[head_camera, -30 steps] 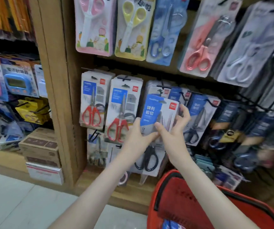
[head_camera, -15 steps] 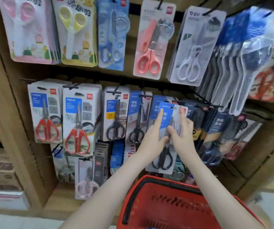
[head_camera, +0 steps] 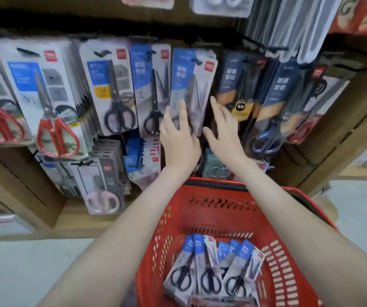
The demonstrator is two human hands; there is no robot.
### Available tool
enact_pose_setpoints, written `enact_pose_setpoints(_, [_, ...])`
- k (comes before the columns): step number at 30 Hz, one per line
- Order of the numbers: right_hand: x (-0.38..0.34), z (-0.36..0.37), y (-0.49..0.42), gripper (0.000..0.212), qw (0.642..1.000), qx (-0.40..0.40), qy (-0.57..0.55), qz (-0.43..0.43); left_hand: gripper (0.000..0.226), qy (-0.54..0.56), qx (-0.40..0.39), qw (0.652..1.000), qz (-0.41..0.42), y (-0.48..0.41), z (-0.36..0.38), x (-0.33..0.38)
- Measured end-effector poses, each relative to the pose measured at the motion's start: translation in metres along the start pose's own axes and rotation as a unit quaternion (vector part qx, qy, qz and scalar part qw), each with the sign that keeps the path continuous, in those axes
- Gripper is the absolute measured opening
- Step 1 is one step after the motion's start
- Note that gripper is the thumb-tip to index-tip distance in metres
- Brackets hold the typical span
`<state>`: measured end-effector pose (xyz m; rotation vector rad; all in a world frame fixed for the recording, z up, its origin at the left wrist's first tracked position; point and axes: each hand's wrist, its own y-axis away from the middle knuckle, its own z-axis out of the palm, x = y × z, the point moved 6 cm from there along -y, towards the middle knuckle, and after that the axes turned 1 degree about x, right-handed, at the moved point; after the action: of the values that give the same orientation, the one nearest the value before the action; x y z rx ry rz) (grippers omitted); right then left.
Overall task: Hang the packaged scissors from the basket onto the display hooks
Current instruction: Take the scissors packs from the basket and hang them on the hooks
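Half a second ago both hands pinched the scissors pack by its edges, raised toward the row. Now the left hand (head_camera: 179, 140) lays straight, slightly parted fingers flat on the lower face of the pack (head_camera: 192, 85), which hangs from its hook (head_camera: 197, 61) among the black-handled packs. The right hand (head_camera: 223, 134) has come off it, fingers spread, holding nothing. Judgement: this pack is hung, and the next must come from the red basket (head_camera: 222, 209), where several like packs (head_camera: 210, 271) lie. Blur hides whether the hook passes fully through the hang hole. The basket's near end is cut off, so the count is uncertain.
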<state>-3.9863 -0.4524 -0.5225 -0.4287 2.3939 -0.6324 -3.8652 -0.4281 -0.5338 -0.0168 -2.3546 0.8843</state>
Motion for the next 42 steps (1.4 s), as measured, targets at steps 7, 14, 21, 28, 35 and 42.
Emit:
enact_pose_setpoints(7, [0.131, 0.079, 0.215, 0.049, 0.987, -0.132, 0.041, 0.082, 0.049, 0.023, -0.206, 0.978, 0.0, 0.197, 0.118, -0.024])
enact_pose_setpoints(14, [0.23, 0.181, 0.357, 0.076, 0.828, -0.38, -0.08, 0.405, 0.065, -0.164, -0.555, 0.8, -0.158, 0.34, 0.198, -0.142])
enact_pose_setpoints(21, [0.235, 0.237, 0.378, 0.095, 0.754, -0.354, -0.175, 0.525, 0.07, -0.151, -0.696, 0.696, -0.092, 0.382, 0.217, -0.167])
enact_pose_setpoints(28, [0.253, 0.211, 0.38, 0.03, 0.645, -0.208, -0.306, 0.669, 0.087, 0.023, -0.689, 0.701, -0.18, 0.372, 0.212, -0.134])
enact_pose_setpoints(35, [0.244, 0.157, 0.356, 0.02, 0.641, -0.111, -0.341, 0.679, 0.085, 0.245, -0.537, 0.721, -0.362, 0.334, 0.212, -0.099])
enact_pose_setpoints(42, [0.197, 0.085, 0.298, 0.018, 0.716, -0.052, -0.395, 0.573, 0.012, 0.348, -0.438, 0.734, -0.385, 0.272, 0.163, -0.07])
